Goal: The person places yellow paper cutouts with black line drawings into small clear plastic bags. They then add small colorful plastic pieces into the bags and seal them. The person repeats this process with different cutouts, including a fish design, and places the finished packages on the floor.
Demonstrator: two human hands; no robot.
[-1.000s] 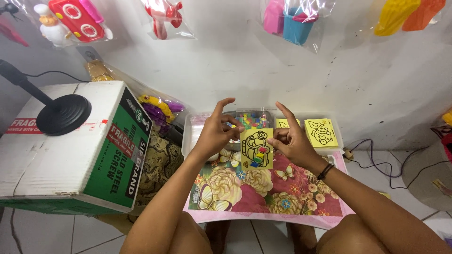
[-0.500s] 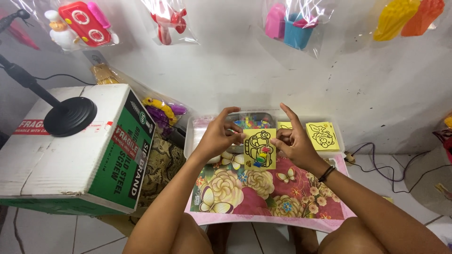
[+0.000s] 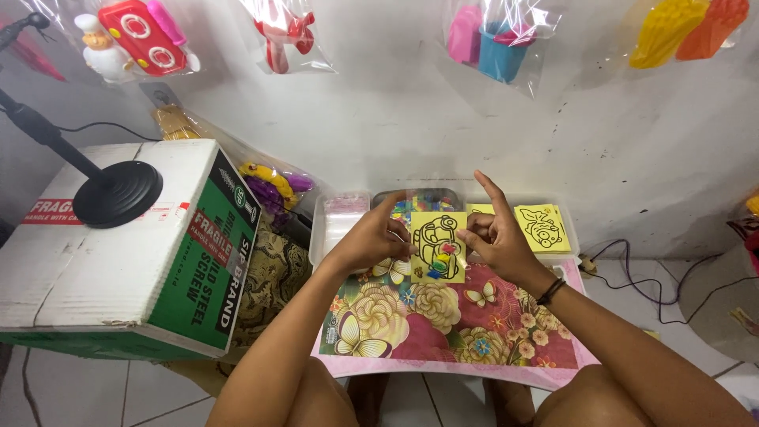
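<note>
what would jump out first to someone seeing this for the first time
Centre frame, the left hand and right hand hold up a yellow card with a black outline drawing, partly coloured, above a bright floral cloth. At left sits a big cardboard box; bagged plastic toys hang on the wall above.

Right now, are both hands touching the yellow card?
Touching. The head view shows the left hand and right hand pinching opposite edges of the yellow card.

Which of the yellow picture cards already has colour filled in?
The yellow card held between both hands: its outline drawing has coloured patches. The other yellow card, lying in the tray to the right, shows only black outline.
</note>
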